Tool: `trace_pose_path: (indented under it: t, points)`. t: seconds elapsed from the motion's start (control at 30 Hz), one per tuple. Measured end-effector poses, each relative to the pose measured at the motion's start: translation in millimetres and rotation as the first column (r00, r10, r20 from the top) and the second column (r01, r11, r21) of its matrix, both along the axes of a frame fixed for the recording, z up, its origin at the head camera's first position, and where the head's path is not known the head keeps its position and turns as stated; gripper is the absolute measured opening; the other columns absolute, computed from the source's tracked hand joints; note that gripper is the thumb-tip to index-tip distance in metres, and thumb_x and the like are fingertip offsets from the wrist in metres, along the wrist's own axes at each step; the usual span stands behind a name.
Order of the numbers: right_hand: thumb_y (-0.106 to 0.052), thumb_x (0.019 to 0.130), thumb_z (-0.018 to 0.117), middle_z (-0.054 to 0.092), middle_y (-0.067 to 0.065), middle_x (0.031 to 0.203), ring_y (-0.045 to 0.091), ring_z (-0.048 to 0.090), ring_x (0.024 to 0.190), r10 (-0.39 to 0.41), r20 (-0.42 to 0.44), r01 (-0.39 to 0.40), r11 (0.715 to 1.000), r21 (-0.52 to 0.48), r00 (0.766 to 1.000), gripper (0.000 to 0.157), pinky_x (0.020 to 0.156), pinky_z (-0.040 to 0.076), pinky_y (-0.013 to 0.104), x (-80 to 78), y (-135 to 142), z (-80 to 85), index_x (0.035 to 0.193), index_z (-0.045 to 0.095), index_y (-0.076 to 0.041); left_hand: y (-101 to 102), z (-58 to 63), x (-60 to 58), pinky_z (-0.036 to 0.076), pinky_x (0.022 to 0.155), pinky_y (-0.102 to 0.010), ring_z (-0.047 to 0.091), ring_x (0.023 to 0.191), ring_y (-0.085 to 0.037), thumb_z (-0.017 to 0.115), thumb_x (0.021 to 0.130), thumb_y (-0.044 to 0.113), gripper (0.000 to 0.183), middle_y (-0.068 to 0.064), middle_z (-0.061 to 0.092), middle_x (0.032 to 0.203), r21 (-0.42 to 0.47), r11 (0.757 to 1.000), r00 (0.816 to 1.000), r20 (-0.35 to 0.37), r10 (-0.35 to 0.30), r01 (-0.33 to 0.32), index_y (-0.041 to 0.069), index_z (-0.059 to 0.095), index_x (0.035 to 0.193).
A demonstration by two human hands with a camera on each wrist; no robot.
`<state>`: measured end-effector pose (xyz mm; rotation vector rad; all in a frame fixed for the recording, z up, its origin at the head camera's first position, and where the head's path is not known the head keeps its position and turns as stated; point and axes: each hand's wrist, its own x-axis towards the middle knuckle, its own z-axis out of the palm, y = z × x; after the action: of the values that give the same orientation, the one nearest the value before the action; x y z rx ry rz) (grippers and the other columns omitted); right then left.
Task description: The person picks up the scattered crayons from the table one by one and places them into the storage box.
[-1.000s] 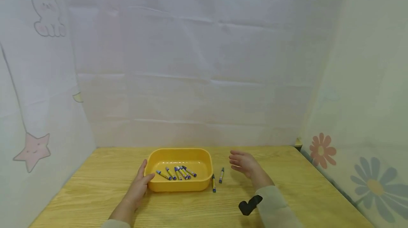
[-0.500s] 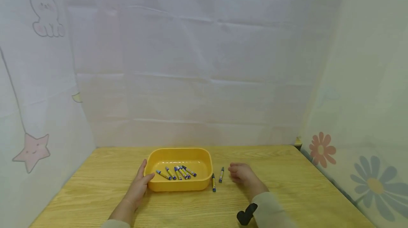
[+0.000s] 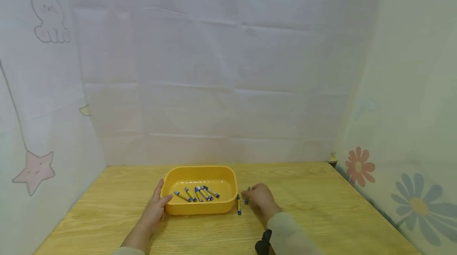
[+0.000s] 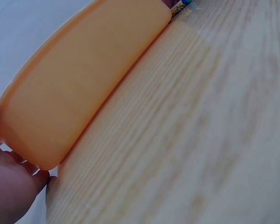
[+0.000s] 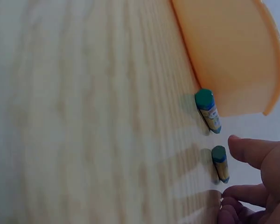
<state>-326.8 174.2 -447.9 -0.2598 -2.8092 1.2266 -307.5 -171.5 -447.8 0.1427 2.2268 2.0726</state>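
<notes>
My left hand (image 3: 153,209) grips the left end of a yellow plastic bin (image 3: 200,208), thumb over the rim and fingers along the outer wall. Several yellow-and-blue crayons (image 3: 203,193) lie inside, towards the front. On the table, just off the bin's right end, is one crayon (image 3: 239,205). A second crayon (image 3: 246,202) lies a little further right, partly covered by my right hand (image 3: 263,199). In the right wrist view, the thumb (image 5: 249,150) and fingers (image 5: 245,195) are spread apart on either side of this second crayon (image 5: 221,164), with a gap around it.
A wood-grain table (image 3: 303,191) carries everything. Pale cloth walls (image 3: 228,68) enclose it at the back and both sides. A black strap piece (image 3: 264,241) hangs by my right sleeve (image 3: 289,235).
My right hand has moved left and down, from beside the crayons to over the one further right. My left hand, the bin and the crayons have stayed in place.
</notes>
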Motion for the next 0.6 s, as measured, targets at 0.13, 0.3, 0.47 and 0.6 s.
trace_pose_path:
  t: [0.13, 0.3, 0.47, 0.6]
  points:
    - [-0.019, 0.080, 0.072, 0.036, -0.004, 0.052, 0.013, 0.035, 0.050, 0.007, -0.021, -0.006, 0.998, 0.057, 1.000, 0.036, 0.047, 0.029, 0.023, 1.0, -3.5, 1.1, 0.055, 0.048, -0.012, -0.1, -0.3, 0.6, -0.005, 0.119, -0.064, -0.020, 0.147, -0.045, 0.042, 0.103, 0.015, 0.076, -0.021, -0.020, 0.161, 0.003, 1.000, 1.000, -0.003, -0.001, 0.001, 0.015, -0.012, 0.157]
    - [-0.007, 0.081, 0.062, 0.064, 0.006, 0.068, 0.022, 0.060, 0.066, 0.010, -0.043, -0.003, 0.986, 0.165, 0.999, 0.013, 0.058, 0.050, 0.031, 2.5, -0.3, 3.4, 0.072, 0.067, 0.000, 0.0, -0.4, 1.1, -0.004, 0.119, -0.064, -0.018, 0.147, -0.046, 0.042, 0.103, 0.015, 0.076, -0.021, -0.018, 0.162, -0.004, 1.000, 1.000, -0.010, 0.003, -0.003, 0.013, -0.011, 0.157]
    - [-0.005, 0.085, 0.057, 0.071, 0.022, 0.108, 0.034, 0.067, 0.098, 0.020, -0.041, -0.013, 0.985, 0.173, 0.999, 0.029, 0.083, 0.057, 0.043, 1.1, 3.7, 3.5, 0.107, 0.069, 0.009, 0.0, -0.3, 0.7, -0.004, 0.119, -0.063, -0.018, 0.148, -0.045, 0.042, 0.103, 0.014, 0.076, -0.022, -0.019, 0.162, 0.005, 1.000, 1.000, -0.011, 0.001, -0.001, 0.013, -0.011, 0.157]
    - [-0.002, 0.081, 0.056, 0.069, 0.025, 0.113, 0.022, 0.062, 0.080, -0.007, -0.040, 0.006, 1.000, -0.019, 0.999, 0.037, 0.062, 0.053, 0.027, -1.5, 8.1, 1.9, 0.114, 0.066, 0.011, -0.3, -0.3, 0.4, -0.004, 0.120, -0.063, -0.018, 0.147, -0.046, 0.041, 0.103, 0.014, 0.075, -0.023, -0.019, 0.161, 0.006, 1.000, 1.000, -0.010, 0.001, -0.001, 0.013, -0.011, 0.157]
